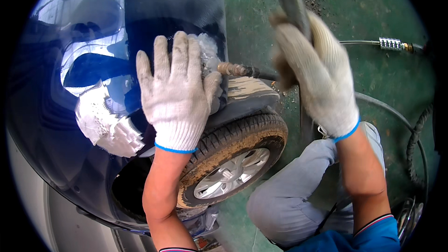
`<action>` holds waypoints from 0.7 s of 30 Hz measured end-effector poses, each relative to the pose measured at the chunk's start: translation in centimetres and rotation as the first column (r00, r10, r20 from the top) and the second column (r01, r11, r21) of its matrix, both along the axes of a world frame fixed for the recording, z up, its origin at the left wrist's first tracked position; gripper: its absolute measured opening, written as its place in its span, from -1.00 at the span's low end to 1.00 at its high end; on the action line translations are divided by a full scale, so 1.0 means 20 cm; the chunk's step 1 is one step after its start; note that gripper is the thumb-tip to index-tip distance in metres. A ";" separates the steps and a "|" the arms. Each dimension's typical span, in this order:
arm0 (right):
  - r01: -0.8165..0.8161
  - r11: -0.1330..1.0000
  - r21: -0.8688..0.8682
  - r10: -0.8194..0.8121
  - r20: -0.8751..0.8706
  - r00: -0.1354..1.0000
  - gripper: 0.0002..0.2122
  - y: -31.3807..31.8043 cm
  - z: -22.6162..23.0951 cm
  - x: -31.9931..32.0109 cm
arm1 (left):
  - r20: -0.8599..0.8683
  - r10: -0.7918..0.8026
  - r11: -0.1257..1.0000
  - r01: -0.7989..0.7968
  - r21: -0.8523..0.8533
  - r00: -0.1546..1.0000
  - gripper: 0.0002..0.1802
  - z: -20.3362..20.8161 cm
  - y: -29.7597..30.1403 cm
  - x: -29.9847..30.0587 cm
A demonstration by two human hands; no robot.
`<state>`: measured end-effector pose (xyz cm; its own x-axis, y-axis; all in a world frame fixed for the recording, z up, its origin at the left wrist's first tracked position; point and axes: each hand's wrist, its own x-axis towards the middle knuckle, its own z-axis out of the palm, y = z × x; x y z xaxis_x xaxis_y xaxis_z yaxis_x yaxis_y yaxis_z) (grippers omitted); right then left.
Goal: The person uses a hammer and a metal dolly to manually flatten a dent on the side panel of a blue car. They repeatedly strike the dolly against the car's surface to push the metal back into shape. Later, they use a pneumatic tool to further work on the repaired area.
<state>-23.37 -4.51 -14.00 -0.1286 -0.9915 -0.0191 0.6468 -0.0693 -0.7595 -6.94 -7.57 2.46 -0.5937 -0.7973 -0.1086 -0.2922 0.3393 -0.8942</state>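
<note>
- Nearest, the person's grey-trousered leg (289, 186) is bending below the right hand (322, 72), which is gripping a grey bar (290, 0); its fingers are blurring.
- The bar is running lengthwise, from the upper edge through that grip, leaning slightly left at the top.
- A dark rod with a brown wrapped end (233, 69) is lying crosswise between the hands, its long axis pointing left at the car's blue panel (172, 0).
- The left hand (175, 91) is lying open, fingers extended, against the panel; its thumb is sitting just beside the wrapped end, nearer than the right hand.
- Whitish film (208, 49) is showing beside those fingers, seemingly meeting that end.
- Beyond, the green floor (382, 9) is carrying a hose (387, 106).
</note>
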 end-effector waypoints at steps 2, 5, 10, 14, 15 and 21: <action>0.020 0.996 0.082 -0.010 -0.121 0.993 -0.71 0.10 -0.14 0.07 | 0.001 -0.025 0.999 0.025 0.034 1.000 -0.38 0.00 -0.03 -0.02; -0.199 0.954 0.224 0.218 -0.062 0.974 -0.72 0.17 -0.17 0.16 | -0.008 -0.043 0.991 0.044 0.127 0.999 -0.38 0.01 -0.05 -0.01; -0.125 0.984 -0.128 0.070 -0.368 0.927 -0.74 0.13 -0.06 0.22 | 0.009 0.100 0.967 -0.099 0.234 0.995 -0.31 0.05 0.07 -0.05; -0.162 0.976 -0.144 0.064 -0.523 0.850 -0.79 0.08 0.00 0.24 | -0.018 0.152 0.958 -0.143 0.249 0.988 -0.28 0.07 0.17 0.00; -0.197 0.973 -0.118 0.102 -0.548 0.830 -0.80 0.06 0.00 0.26 | -0.026 0.138 0.960 -0.127 0.249 0.990 -0.28 0.07 0.17 0.01; -0.035 0.979 -0.203 -0.061 -0.450 0.891 -0.79 0.03 0.07 0.15 | -0.069 0.105 0.967 -0.086 0.239 0.992 -0.28 0.08 0.17 0.06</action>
<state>-20.39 -3.84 -12.53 -0.0881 -0.9662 0.2423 0.2351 -0.2565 -0.9375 -5.84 -4.11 3.98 -0.5305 -0.8086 -0.2545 -0.4009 0.5039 -0.7651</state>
